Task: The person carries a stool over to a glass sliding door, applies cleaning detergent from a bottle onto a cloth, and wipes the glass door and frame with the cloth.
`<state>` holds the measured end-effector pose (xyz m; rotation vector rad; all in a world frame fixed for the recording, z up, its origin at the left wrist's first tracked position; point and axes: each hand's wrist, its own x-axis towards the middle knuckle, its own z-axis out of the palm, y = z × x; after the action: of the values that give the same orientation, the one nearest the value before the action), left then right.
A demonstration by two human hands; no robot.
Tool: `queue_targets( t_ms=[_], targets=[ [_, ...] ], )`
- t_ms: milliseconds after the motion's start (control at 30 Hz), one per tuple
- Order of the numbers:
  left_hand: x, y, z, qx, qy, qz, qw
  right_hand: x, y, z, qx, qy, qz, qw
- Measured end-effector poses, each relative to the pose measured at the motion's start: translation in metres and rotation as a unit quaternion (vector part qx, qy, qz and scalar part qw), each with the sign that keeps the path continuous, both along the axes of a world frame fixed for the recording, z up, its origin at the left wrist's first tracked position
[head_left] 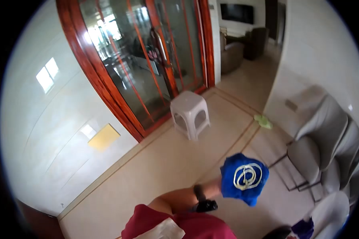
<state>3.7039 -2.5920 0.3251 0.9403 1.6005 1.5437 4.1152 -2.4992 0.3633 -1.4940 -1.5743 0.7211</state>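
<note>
My left hand is raised over the floor with a crumpled blue cloth held at its end. Light ring-shaped markings show on the cloth, which hides my fingers. A black band with a bulky dark part is around my left wrist. Near the bottom edge, a pale cloth or sheet lies against my dark red clothing. My right hand does not show. A purple item is partly visible at the lower right beside a dark shape.
A pale plastic stool stands before red-framed glass doors. Grey chairs line the right side. A green item lies by the doorway. A yellow panel is on the left wall.
</note>
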Motion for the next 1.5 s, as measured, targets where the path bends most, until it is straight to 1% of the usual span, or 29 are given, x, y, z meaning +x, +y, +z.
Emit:
queue_targets(
  t_ms=[33,67,100,133,167,233,267,333,400,433,500,533,567,633,667,733,767,833,867,967,1000,1033,1067,1100,1200,1267,1300,1400,1500],
  targets=[
    [-0.011,-0.003,-0.002,-0.005,-0.01,0.002,1.0,-0.046,0.006,0.003,-0.084,0.085,0.119,0.986],
    [-0.033,-0.007,-0.002,-0.007,-0.023,0.006,1.0,-0.138,0.029,-0.013,-0.158,0.288,0.297,0.897],
    [-0.049,-0.013,-0.005,-0.01,-0.042,0.008,0.999,-0.19,0.029,-0.009,-0.259,0.369,0.38,0.808],
    [-0.061,-0.018,-0.005,-0.013,-0.054,0.01,0.998,-0.234,0.034,-0.023,-0.36,0.445,0.448,0.687],
    [-0.077,-0.024,-0.005,-0.014,-0.066,0.013,0.998,-0.262,0.035,-0.036,-0.466,0.475,0.396,0.633],
    [-0.132,-0.044,-0.003,-0.012,-0.093,0.018,0.995,-0.386,-0.014,-0.01,-0.451,0.573,0.324,0.603],
    [-0.153,-0.049,-0.002,-0.009,-0.108,0.018,0.994,-0.428,-0.025,-0.01,-0.408,0.563,0.415,0.587],
    [-0.183,-0.06,0.004,0.006,-0.153,0.012,0.988,-0.47,-0.051,0.014,-0.391,0.554,0.491,0.547],
    [-0.214,-0.069,0.01,0.073,-0.281,-0.04,0.956,-0.488,-0.057,0.035,-0.422,0.557,0.49,0.521],
    [-0.236,-0.076,0.021,0.11,-0.365,-0.071,0.922,-0.504,-0.062,0.043,-0.495,0.55,0.452,0.498],
    [-0.282,-0.084,0.031,0.16,-0.463,-0.093,0.867,-0.54,-0.059,0.017,-0.548,0.52,0.405,0.514],
    [-0.303,-0.086,0.035,0.172,-0.482,-0.078,0.856,-0.558,-0.059,0.018,-0.589,0.513,0.425,0.458],
    [-0.321,-0.088,0.042,0.162,-0.458,-0.029,0.874,-0.577,-0.055,0.007,-0.606,0.505,0.435,0.435],
    [-0.323,-0.095,0.051,0.082,-0.314,0.118,0.939,-0.583,-0.042,-0.027,-0.638,0.509,0.432,0.383],
    [-0.354,-0.097,0.022,0.02,-0.283,0.185,0.941,-0.6,-0.033,-0.034,-0.623,0.511,0.42,0.419],
    [-0.41,-0.098,-0.026,-0.106,-0.215,0.224,0.945,-0.629,-0.018,-0.04,-0.589,0.506,0.401,0.486],
    [-0.434,-0.098,-0.051,-0.17,-0.178,0.24,0.939,-0.644,-0.008,-0.039,-0.602,0.5,0.402,0.475],
    [-0.462,-0.129,-0.109,-0.177,-0.276,0.24,0.914,-0.663,-0.012,-0.032,-0.614,0.49,0.412,0.461],
    [-0.479,-0.13,-0.135,-0.225,-0.305,0.239,0.894,-0.671,-0.004,-0.039,-0.603,0.485,0.419,0.476],
    [-0.536,-0.131,-0.216,-0.24,-0.334,0.343,0.844,-0.718,0.038,-0.078,-0.576,0.466,0.412,0.531],
    [-0.561,-0.14,-0.275,-0.236,-0.329,0.338,0.849,-0.739,0.046,-0.077,-0.573,0.452,0.38,0.568],
    [-0.58,-0.137,-0.283,-0.24,-0.338,0.36,0.836,-0.76,0.05,-0.077,-0.566,0.436,0.351,0.605],
    [-0.577,-0.156,-0.277,-0.238,-0.347,0.367,0.83,-0.745,0.028,-0.077,-0.533,0.424,0.379,0.626],
    [-0.587,-0.159,-0.278,-0.238,-0.355,0.384,0.819,-0.746,0.028,-0.087,-0.531,0.403,0.368,0.649],
    [-0.637,-0.139,-0.314,-0.234,-0.396,0.427,0.779,-0.776,0.038,-0.108,-0.505,0.381,0.35,0.691],
    [-0.658,-0.131,-0.327,-0.225,-0.418,0.419,0.774,-0.784,0.036,-0.113,-0.493,0.356,0.339,0.718],
    [-0.652,-0.13,-0.328,-0.221,-0.428,0.416,0.771,-0.778,0.033,-0.116,-0.49,0.344,0.331,0.729],
    [-0.656,-0.118,-0.336,-0.13,-0.43,0.473,0.758,-0.787,0.029,-0.122,-0.5,0.319,0.302,0.746],
    [-0.657,-0.126,-0.338,-0.091,-0.453,0.449,0.765,-0.808,0.019,-0.111,-0.53,0.3,0.276,0.743]
  ],
)
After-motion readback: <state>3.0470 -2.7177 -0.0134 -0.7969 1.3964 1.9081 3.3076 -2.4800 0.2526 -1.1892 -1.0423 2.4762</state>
